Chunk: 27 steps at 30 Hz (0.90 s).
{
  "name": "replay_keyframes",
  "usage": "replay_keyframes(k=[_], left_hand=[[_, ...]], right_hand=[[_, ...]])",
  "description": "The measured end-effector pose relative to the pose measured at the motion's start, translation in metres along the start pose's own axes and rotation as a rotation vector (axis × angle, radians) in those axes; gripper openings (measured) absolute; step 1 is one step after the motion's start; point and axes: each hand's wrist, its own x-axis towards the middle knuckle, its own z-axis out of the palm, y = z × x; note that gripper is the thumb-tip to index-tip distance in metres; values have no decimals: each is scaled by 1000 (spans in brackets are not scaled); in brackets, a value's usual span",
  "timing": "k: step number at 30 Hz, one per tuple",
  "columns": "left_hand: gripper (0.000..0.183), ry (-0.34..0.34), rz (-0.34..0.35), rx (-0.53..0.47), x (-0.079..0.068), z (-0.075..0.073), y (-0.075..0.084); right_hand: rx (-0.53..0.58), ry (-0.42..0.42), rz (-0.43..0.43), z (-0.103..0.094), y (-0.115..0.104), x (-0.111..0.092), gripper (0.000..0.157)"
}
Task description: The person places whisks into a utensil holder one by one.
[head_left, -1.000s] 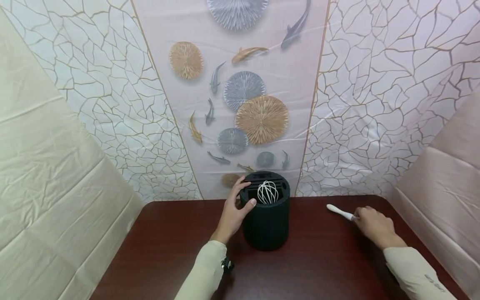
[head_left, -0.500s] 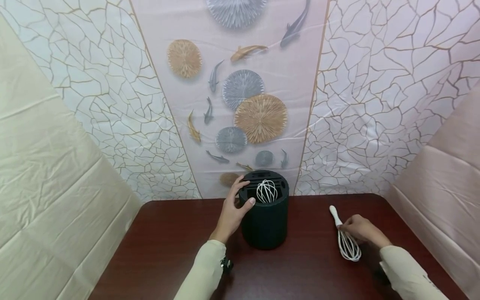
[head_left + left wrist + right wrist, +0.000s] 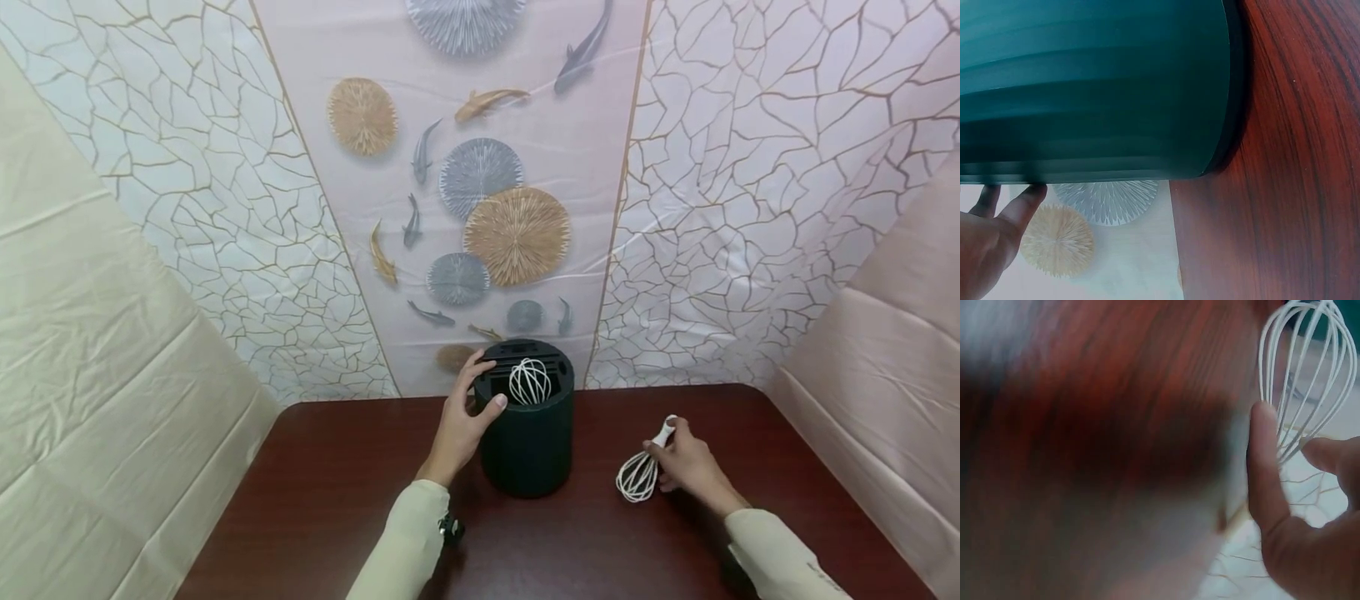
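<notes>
A dark green, ribbed utensil holder (image 3: 527,450) stands upright on the table, with slots in its top and the wire head of a white whisk (image 3: 529,382) showing in its large opening. My left hand (image 3: 457,425) holds the holder by its left side, thumb at the front of the rim and fingers farther back; two fingers (image 3: 1022,206) touch its wall in the left wrist view. To the right, my right hand (image 3: 693,467) pinches a second white whisk (image 3: 637,477) near its handle, wires pointing down and left. In the right wrist view, thumb and finger flank its wires.
The dark red-brown wooden table (image 3: 337,492) carries the holder. A patterned cloth backdrop (image 3: 480,208) hangs behind the table's back edge. Plain fabric panels (image 3: 97,375) flank both sides, close to the right arm.
My right hand has lifted the second whisk's handle and turned it, moving it left toward the holder, wires now swung left. My left hand stays at the holder.
</notes>
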Motion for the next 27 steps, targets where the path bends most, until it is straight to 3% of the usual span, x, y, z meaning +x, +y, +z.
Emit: replay_keyframes(k=[3, 5, 8, 13, 16, 20, 27], left_hand=[[55, -9, -4, 3, 0, 1, 1], [55, -13, -5, 4, 0, 1, 0], [55, -5, 2, -1, 0, 1, -1], [54, 15, 14, 3, 1, 1, -2], [54, 15, 5, 14, 1, 0, 0], [54, -3, -12, 22, 1, 1, 2], [54, -5, -15, 20, 1, -2, 4]], right_hand=[[-281, 53, -110, -12, -6, -1, 46], [-386, 75, -192, -23, -11, 3, 41], [-410, 70, -350, -33, -16, 10, 29], [-424, -75, -582, -36, -14, 20, 32], [-447, -176, -639, -34, -10, 24, 37], [-500, -281, -646, -32, -4, 27, 34], [-659, -357, -681, -32, -1, 25, 28]])
